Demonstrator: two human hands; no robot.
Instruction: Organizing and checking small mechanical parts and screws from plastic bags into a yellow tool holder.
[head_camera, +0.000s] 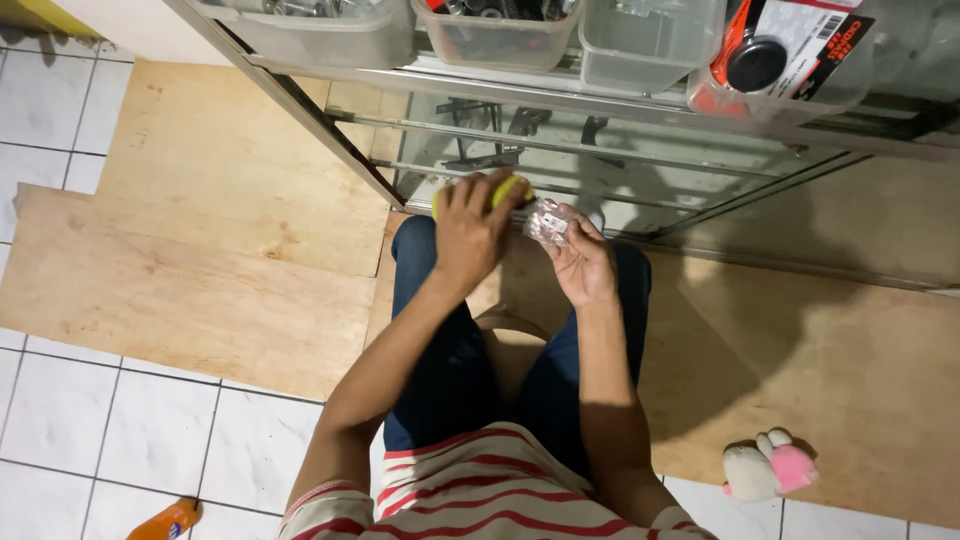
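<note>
Hands busy over the lap: a person in a red-and-white striped shirt (480, 495) and dark jeans (455, 370) sits facing a glass display cabinet (620, 165), knees almost against it. What could go wrong, to my eye, is a slip. The yellow-green round thing (508, 187) is held out over the left knee, and the small clear packet (548, 222) rests only on fingertips; if either grip loosens, the piece would likely drop to the plywood floor sheet (230, 260) and roll toward the cabinet base, or off onto the white tiles (130, 430).

The left hand (468, 232) is curled down over the yellow-green thing, fingers clamped around it from above, covering most of it. The right hand (585, 265) is half open, palm turned up, with thumb and fingertips pinching the crinkled clear packet just beside the other hand. The two hands sit close together but do not quite touch.

Clear plastic tubs (500, 35) stand on the cabinet top, far side. A pink-and-white soft toy (770, 468) lies near right; an orange bottle (165, 522) near left.
</note>
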